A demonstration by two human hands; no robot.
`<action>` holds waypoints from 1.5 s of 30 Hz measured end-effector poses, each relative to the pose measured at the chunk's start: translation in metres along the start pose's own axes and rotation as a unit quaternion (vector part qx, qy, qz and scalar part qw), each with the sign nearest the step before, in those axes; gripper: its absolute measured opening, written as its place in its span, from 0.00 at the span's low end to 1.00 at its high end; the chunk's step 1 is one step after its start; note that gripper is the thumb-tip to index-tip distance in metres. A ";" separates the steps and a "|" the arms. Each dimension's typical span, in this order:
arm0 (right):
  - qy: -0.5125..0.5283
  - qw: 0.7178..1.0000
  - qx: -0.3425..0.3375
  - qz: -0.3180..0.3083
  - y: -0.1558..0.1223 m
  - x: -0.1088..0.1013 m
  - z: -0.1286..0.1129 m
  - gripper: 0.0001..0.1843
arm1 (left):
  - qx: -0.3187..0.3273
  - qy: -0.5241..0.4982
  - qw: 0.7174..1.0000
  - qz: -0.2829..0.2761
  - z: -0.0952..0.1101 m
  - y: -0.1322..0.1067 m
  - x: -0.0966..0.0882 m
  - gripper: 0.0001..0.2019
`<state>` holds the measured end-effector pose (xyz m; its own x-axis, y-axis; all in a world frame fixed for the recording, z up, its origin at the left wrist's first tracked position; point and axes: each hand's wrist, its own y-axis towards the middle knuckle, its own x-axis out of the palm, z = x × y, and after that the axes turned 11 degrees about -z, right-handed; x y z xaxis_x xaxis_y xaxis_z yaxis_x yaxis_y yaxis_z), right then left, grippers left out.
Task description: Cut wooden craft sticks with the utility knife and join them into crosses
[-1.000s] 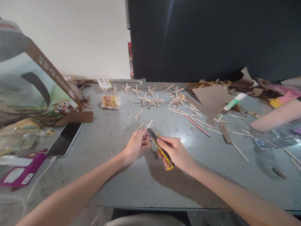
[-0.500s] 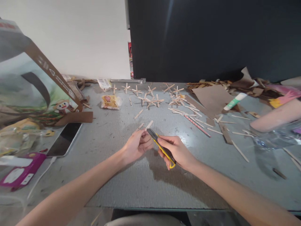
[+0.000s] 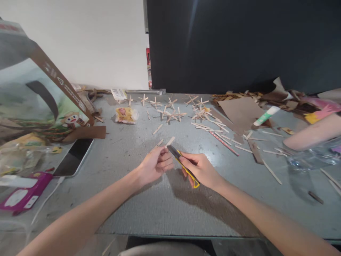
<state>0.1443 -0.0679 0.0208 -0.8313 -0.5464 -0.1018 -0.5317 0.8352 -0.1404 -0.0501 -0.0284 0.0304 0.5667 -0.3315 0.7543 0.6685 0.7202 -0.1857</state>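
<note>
My left hand (image 3: pixel 156 164) pinches a pale wooden craft stick (image 3: pixel 170 140), whose far end points up and away from the fingertips. A yellow and black utility knife (image 3: pixel 186 168) lies in my right hand (image 3: pixel 204 170), fingers and thumb closed around its handle. The knife's front end meets the stick close to my left fingertips. How far its blade is out, I cannot make out. Beyond the left hand, another short stick (image 3: pixel 159 143) shows partly behind the fingers. Farther off, a loose stick (image 3: pixel 157 129) rests on the grey table (image 3: pixel 138 213).
Several star-shaped stick pieces (image 3: pixel 172 115) stand toward the back. Loose sticks (image 3: pixel 204 126), a red patterned pencil (image 3: pixel 223 143), a glue stick (image 3: pixel 266 116) and cardboard (image 3: pixel 238 112) lie right. Leftward are a wrapped snack (image 3: pixel 126 115), a phone (image 3: pixel 74 157) with cable and a large bag (image 3: pixel 39 89).
The knife's rear end has swung slightly up and its front has shifted a little right. The stick in my left hand has moved slightly right with it. Both grips stay the same.
</note>
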 end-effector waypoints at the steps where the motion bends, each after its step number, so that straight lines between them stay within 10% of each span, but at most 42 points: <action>1: -0.024 1.000 0.000 0.003 -0.001 -0.001 0.001 0.25 | -0.003 0.002 1.000 -0.002 0.000 0.000 -0.001 0.18; 11: -0.303 0.946 -0.086 0.076 -0.004 -0.002 0.007 0.27 | -0.011 0.012 1.000 0.005 -0.001 0.001 -0.002 0.18; 19: -0.046 0.999 0.012 -0.003 -0.004 -0.006 -0.006 0.20 | -0.007 0.066 0.997 -0.032 -0.003 0.001 -0.007 0.18; 31: 0.188 0.980 0.061 -0.019 0.000 -0.004 -0.012 0.23 | 0.013 0.082 0.994 -0.070 -0.002 0.001 -0.005 0.21; 37: 0.211 0.975 0.067 -0.022 0.000 -0.002 -0.009 0.21 | 0.010 0.045 0.998 -0.048 -0.001 0.002 -0.002 0.21; 45: 0.045 0.984 -0.092 0.147 -0.001 0.004 -0.008 0.22 | 0.001 0.078 0.996 -0.031 -0.002 -0.001 0.001 0.18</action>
<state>0.1405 -0.0705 0.0287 -0.9600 -0.2790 -0.0231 -0.2799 0.9579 0.0630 -0.0491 -0.0303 0.0300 0.5931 -0.4658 0.6567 0.7034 0.6966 -0.1411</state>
